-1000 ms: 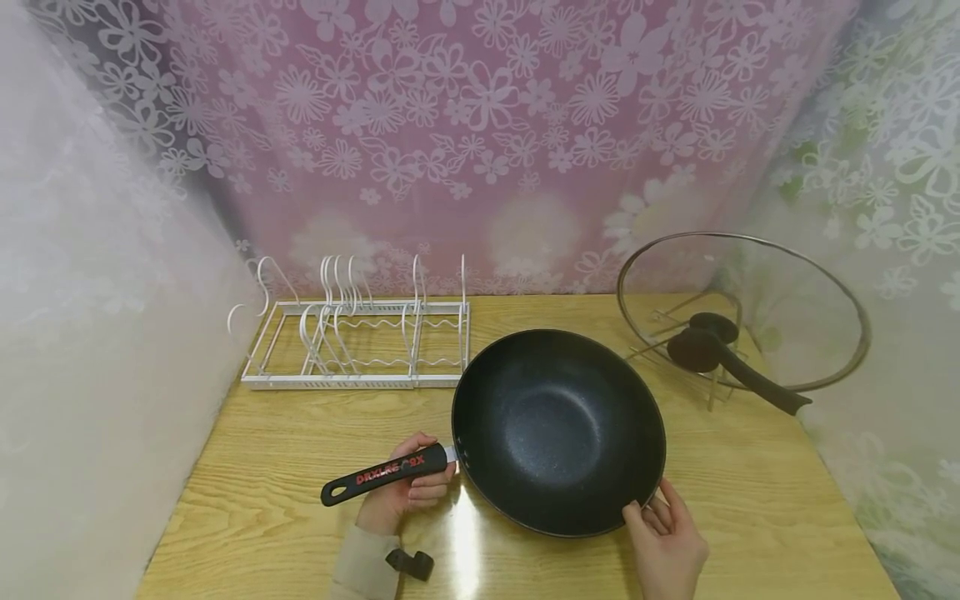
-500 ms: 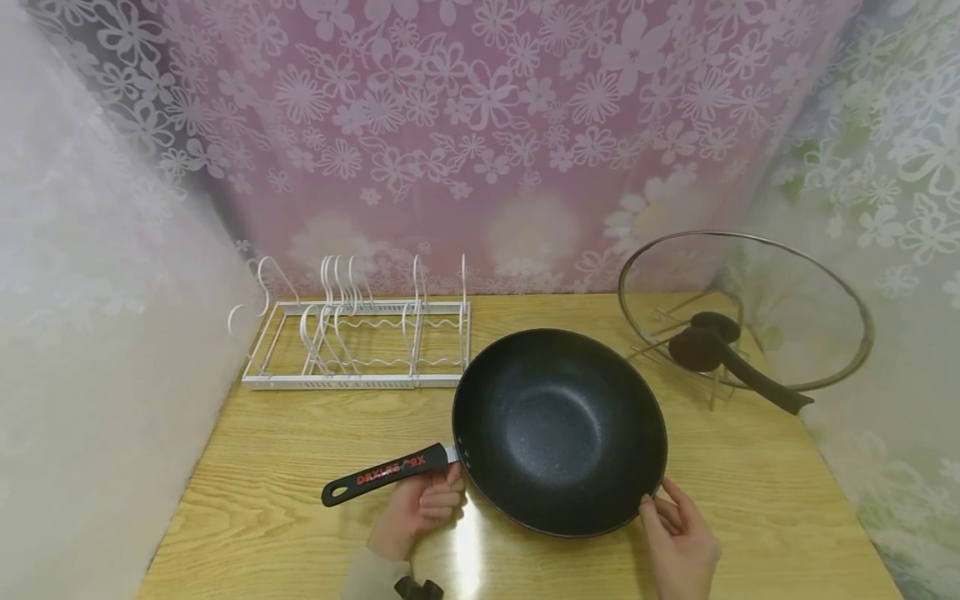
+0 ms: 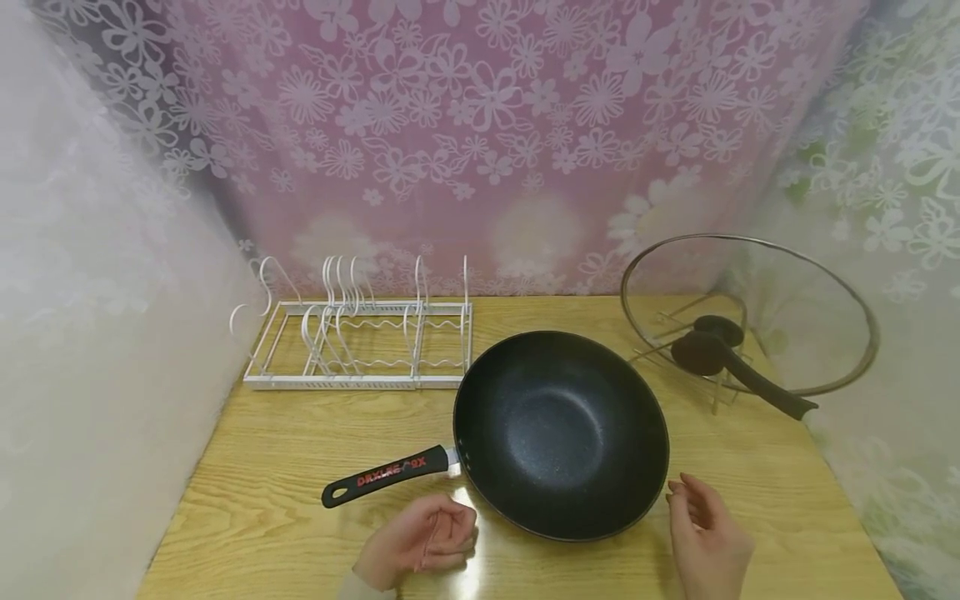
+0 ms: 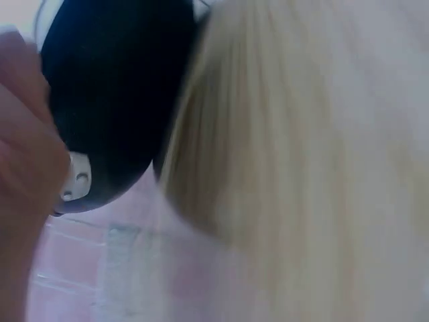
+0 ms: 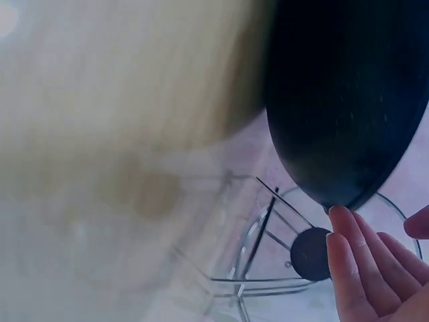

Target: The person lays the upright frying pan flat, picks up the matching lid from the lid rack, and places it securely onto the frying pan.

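Observation:
A black wok [image 3: 558,433] sits on the wooden table, its inside facing up. Its black handle [image 3: 386,475] with red lettering points left. Below the handle, apart from it, is my left hand [image 3: 423,537], fingers loosely curled and holding nothing. My right hand [image 3: 708,529] lies just off the wok's lower right rim, thumb and fingers relaxed around nothing. In the right wrist view its fingers [image 5: 369,255] overlap the wok's edge. The left wrist view is blurred; the wok's side [image 4: 114,100] and part of the left hand show there.
A white wire rack [image 3: 337,383] with upright hoops stands back left, close to the wok's rim. At the back right, a glass lid [image 3: 787,308] with a dark knob leans in a wire stand [image 3: 716,392], a black handle in front. Flowered curtains [image 3: 487,125] enclose the table.
Both hands have let go of the wok. The left hand has moved down and right from the handle; the right hand has drawn away to the right from the rim. The wok stays put.

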Demonstrator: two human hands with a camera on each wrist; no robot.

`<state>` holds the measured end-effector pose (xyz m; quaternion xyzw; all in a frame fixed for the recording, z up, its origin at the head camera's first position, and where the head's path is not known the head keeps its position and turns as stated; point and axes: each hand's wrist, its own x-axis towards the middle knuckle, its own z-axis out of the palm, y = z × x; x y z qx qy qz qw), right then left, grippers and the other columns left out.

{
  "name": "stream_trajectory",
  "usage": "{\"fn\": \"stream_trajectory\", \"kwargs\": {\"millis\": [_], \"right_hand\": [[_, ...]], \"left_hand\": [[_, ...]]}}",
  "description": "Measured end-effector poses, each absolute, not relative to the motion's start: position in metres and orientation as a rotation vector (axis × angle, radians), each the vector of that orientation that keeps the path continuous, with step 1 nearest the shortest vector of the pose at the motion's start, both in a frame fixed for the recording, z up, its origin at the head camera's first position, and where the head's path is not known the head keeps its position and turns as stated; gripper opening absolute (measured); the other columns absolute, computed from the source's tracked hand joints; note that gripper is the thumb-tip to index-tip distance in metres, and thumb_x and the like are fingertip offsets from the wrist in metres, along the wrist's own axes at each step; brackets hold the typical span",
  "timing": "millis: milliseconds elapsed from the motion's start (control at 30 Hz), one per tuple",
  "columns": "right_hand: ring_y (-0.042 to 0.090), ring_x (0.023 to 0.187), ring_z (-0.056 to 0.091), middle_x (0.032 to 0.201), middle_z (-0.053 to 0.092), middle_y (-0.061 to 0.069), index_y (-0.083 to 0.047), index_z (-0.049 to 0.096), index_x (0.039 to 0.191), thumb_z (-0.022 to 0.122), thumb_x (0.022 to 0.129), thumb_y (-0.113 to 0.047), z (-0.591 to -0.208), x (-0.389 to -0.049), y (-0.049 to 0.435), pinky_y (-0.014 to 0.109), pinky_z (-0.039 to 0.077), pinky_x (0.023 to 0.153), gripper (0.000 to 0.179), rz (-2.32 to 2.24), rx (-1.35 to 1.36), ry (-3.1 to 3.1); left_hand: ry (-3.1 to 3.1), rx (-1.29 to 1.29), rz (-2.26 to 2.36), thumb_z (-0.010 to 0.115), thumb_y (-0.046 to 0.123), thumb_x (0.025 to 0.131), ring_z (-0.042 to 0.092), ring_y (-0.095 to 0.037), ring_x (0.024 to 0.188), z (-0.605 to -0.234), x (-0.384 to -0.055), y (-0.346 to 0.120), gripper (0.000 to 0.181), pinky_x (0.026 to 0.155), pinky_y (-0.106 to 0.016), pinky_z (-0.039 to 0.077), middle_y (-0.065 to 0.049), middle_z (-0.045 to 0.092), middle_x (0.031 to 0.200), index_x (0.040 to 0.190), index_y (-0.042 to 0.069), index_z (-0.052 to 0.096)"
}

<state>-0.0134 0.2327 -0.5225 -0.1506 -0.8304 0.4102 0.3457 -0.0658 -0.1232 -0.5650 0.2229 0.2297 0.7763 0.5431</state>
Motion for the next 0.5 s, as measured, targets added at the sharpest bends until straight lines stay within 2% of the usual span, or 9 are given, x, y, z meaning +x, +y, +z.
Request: {"fn": "stream_trajectory", "kwargs": {"millis": [200,300,367,433,500], "right_hand": [[-0.018,0.071,0.059,0.082,0.074,0.009,0.008,0.072,0.096,0.065,0.086,0.007,-0.512,-0.019,0.249,0.004,0.047,0.062,0.012,1.011,-0.284,-2.134],[-0.020,0.071,0.058,0.084,0.073,-0.005,0.007,0.073,0.095,0.066,0.086,0.006,-0.504,-0.021,0.258,0.003,0.045,0.061,0.011,0.980,-0.261,-2.135],[-0.021,0.073,0.057,0.085,0.071,-0.010,0.007,0.073,0.094,0.066,0.086,0.006,-0.500,-0.024,0.265,0.002,0.044,0.060,0.011,0.945,-0.219,-2.125],[-0.022,0.075,0.056,0.084,0.072,-0.005,0.008,0.073,0.092,0.065,0.085,0.007,-0.497,-0.027,0.271,0.001,0.043,0.060,0.012,0.913,-0.156,-2.095],[-0.023,0.077,0.055,0.081,0.074,0.008,0.010,0.073,0.090,0.064,0.083,0.008,-0.493,-0.032,0.277,-0.001,0.042,0.062,0.011,0.881,-0.077,-2.054]], "left_hand": [[0.711,0.596,1.768,0.014,0.021,0.102,0.038,-0.005,0.037,-0.536,-0.062,-0.125,0.040,0.030,-0.020,0.026,0.004,0.035,0.056,0.089,0.013,0.052],[0.770,0.619,1.768,0.014,0.020,0.103,0.041,-0.005,0.039,-0.517,-0.062,-0.125,0.039,0.032,-0.020,0.029,0.004,0.037,0.057,0.089,0.011,0.049],[0.807,0.646,1.785,0.014,0.019,0.104,0.043,-0.006,0.040,-0.504,-0.061,-0.125,0.040,0.033,-0.020,0.030,0.000,0.035,0.057,0.086,0.003,0.045],[0.858,0.689,1.815,0.015,0.018,0.105,0.043,-0.008,0.040,-0.491,-0.062,-0.125,0.041,0.033,-0.022,0.031,-0.007,0.033,0.055,0.084,-0.006,0.041],[0.949,0.758,1.850,0.015,0.015,0.106,0.043,-0.013,0.038,-0.479,-0.063,-0.125,0.042,0.032,-0.024,0.034,-0.016,0.033,0.054,0.084,-0.013,0.037]]}}
